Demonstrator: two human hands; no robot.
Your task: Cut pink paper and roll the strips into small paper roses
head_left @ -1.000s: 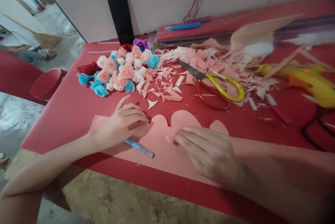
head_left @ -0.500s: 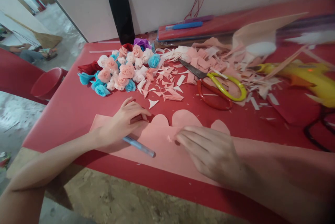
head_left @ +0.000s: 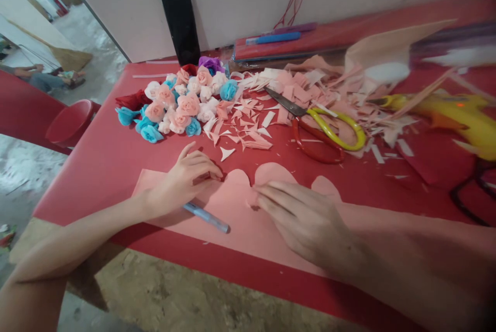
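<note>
A long pink paper sheet (head_left: 220,208) lies along the front of the red table, with rounded petal-shaped pink paper pieces (head_left: 273,171) at its back edge. My left hand (head_left: 189,179) rests on the sheet's left part, fingers loosely bent and apart, holding nothing. Beside its palm, a translucent blue pen (head_left: 207,218) lies on the sheet, one end under the hand. My right hand (head_left: 302,218) hovers low over the sheet, its fingers pressed together on a small pink paper scrap (head_left: 251,197). The thumb is mostly hidden.
Behind my hands lie paper roses (head_left: 186,104), paper offcuts (head_left: 256,138), scissors (head_left: 325,125) and a yellow glue gun (head_left: 461,115). A black phone (head_left: 180,21) leans on the wall. A red bucket (head_left: 72,122) stands left; a seated person shows farther back.
My right hand's fingertips have moved slightly up and left, to the gap between two petal-shaped pieces, and the small scrap has shifted with them. My left hand stays nearly still.
</note>
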